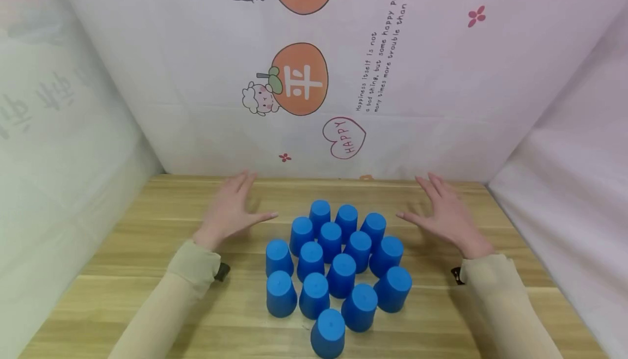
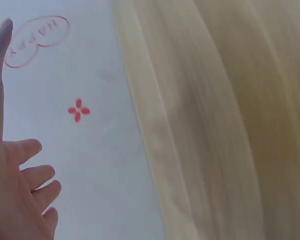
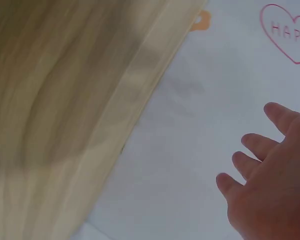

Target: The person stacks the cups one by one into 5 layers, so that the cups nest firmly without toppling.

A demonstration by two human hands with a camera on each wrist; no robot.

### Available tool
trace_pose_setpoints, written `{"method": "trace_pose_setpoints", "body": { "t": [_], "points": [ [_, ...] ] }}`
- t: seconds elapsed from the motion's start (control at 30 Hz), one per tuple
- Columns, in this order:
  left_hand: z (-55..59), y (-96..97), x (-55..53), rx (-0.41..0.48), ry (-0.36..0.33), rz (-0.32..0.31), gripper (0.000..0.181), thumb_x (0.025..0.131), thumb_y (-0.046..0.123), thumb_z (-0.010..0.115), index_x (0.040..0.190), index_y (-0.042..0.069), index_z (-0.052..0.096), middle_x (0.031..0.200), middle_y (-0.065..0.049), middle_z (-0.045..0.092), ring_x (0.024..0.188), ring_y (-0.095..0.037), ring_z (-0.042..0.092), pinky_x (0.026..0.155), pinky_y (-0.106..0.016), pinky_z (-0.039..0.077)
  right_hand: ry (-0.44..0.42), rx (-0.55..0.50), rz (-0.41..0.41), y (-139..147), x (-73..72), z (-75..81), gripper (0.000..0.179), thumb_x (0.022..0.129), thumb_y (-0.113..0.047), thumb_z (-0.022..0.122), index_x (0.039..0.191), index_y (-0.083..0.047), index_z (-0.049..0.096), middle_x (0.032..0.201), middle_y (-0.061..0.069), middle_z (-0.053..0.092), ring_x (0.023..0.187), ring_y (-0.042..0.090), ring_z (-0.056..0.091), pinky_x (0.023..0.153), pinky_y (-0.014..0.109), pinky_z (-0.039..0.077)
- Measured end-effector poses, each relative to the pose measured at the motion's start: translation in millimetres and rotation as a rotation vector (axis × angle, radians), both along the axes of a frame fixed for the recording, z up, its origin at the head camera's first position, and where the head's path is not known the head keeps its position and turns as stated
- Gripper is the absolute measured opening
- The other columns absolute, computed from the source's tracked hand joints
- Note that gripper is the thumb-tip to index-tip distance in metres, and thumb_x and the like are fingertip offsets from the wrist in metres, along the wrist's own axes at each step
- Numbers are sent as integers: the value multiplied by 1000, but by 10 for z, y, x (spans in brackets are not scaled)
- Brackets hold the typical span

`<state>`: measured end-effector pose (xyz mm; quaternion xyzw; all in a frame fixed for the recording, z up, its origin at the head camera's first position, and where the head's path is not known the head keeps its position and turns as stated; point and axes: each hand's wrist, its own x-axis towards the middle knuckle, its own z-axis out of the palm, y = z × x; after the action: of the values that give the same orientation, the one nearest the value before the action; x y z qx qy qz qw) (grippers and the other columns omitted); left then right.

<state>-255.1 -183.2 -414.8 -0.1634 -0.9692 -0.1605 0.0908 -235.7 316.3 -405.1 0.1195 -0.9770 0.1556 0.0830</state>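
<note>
Several blue cups [image 1: 342, 275] stand upside down in a close group on the wooden table. Left of the group, my left hand [image 1: 228, 209] is held with thumb and fingers spread, holding nothing; its thumb points toward the cups at the back. Mirroring it on the far side, my right hand [image 1: 446, 214] is also spread and holds nothing, its thumb toward the back-right cups. In the left wrist view the left hand [image 2: 20, 185] shows at the left edge; in the right wrist view the right hand [image 3: 275, 175] shows at lower right. No cups appear in either wrist view.
A white printed cloth [image 1: 417, 141] rises behind the table's back edge, with more white cloth [image 1: 569, 146] along both sides. The wooden table [image 1: 137, 244] extends to the left and right of the cups. Each wrist carries a small black strap piece [image 1: 222, 272].
</note>
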Motion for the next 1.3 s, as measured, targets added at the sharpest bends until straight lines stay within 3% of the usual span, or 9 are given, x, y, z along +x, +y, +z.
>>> {"method": "trace_pose_setpoints", "body": {
  "t": [0.23, 0.37, 0.5, 0.73, 0.87, 1.03, 1.3],
  "points": [
    [-11, 238, 115, 391, -175, -35, 111, 76, 76, 72, 161, 20, 29, 166, -7, 26, 150, -33, 24, 112, -67, 27, -151, -276, 40, -120, 59, 59, 97, 92, -58, 67, 164, -15, 19, 167, 19, 12, 149, 49, 15, 107, 78, 18],
    [-35, 350, 192, 521, -234, -76, 99, 78, 66, 79, 158, 26, 37, 162, -2, 35, 147, -32, 30, 109, -69, 30, -191, -370, 94, -206, 95, 35, 88, 94, -53, 69, 162, -14, 28, 165, 18, 22, 147, 48, 23, 109, 73, 24],
    [-83, 427, 259, 593, -275, -135, 89, 79, 58, 83, 154, 28, 45, 156, 1, 43, 144, -30, 37, 108, -68, 33, -202, -443, 176, -294, 140, -23, 76, 95, -43, 71, 157, -14, 38, 161, 17, 33, 143, 49, 32, 110, 68, 29],
    [-124, 535, 329, 678, -358, -244, 73, 82, 41, 87, 145, 20, 56, 147, -3, 55, 137, -26, 47, 110, -58, 38, -257, -515, 231, -470, 244, -78, 64, 93, -41, 75, 147, -15, 54, 148, 14, 52, 135, 46, 46, 105, 64, 39],
    [-139, 581, 340, 695, -397, -290, 66, 84, 34, 86, 141, 13, 59, 140, -4, 60, 130, -25, 55, 106, -55, 43, -263, -534, 259, -530, 246, -129, 56, 92, -37, 78, 139, -11, 62, 134, 10, 64, 123, 36, 59, 98, 56, 50],
    [-144, 609, 326, 662, -425, -290, 58, 85, 36, 85, 135, 17, 65, 130, 5, 65, 120, -20, 61, 100, -50, 50, -280, -555, 252, -545, 220, -178, 49, 93, -35, 77, 135, -12, 66, 122, 6, 70, 108, 26, 66, 89, 44, 57],
    [-123, 605, 292, 639, -446, -296, 57, 85, 39, 84, 133, 13, 66, 122, 3, 68, 113, -20, 64, 96, -48, 53, -281, -566, 260, -573, 174, -158, 45, 93, -34, 78, 131, -12, 68, 115, 3, 72, 100, 22, 68, 85, 37, 58]
  ]
}}
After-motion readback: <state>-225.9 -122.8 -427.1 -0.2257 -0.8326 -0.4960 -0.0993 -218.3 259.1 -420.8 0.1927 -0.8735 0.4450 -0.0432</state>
